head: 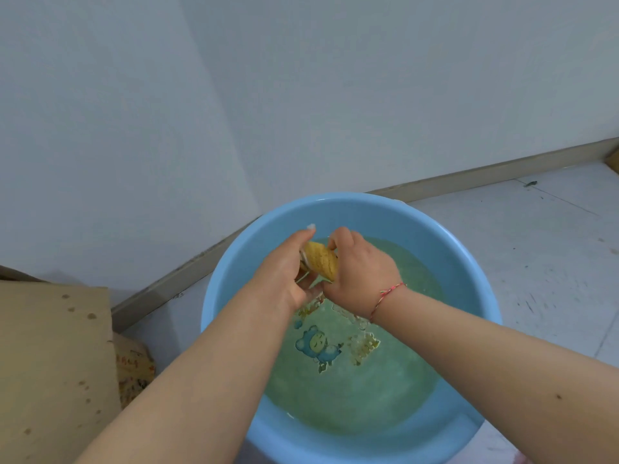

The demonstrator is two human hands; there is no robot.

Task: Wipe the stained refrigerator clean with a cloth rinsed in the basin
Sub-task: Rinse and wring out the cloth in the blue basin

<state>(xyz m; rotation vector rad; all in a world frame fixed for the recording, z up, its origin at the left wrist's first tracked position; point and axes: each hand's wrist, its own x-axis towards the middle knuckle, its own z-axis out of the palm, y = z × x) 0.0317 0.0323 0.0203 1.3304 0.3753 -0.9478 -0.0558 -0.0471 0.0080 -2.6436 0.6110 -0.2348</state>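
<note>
cloth [324, 262] gripped between left hand [284, 276], right hand [361, 272]

A pale grey-white wall [301, 78] fills the upper half of the view from nine o'clock round to two o'clock. Along its foot runs a beige skirting board [485, 174], slanting from eight o'clock up to three o'clock. At three o'clock lies a light tiled floor [552, 249], marked with dark scuffs and specks. At eight o'clock sits a brown cardboard sheet [53, 363], spotted with small stains. Just beside it, towards seven o'clock, a crumpled printed wrapper [134, 370] shows red and dark markings, too blurred to read.
</note>
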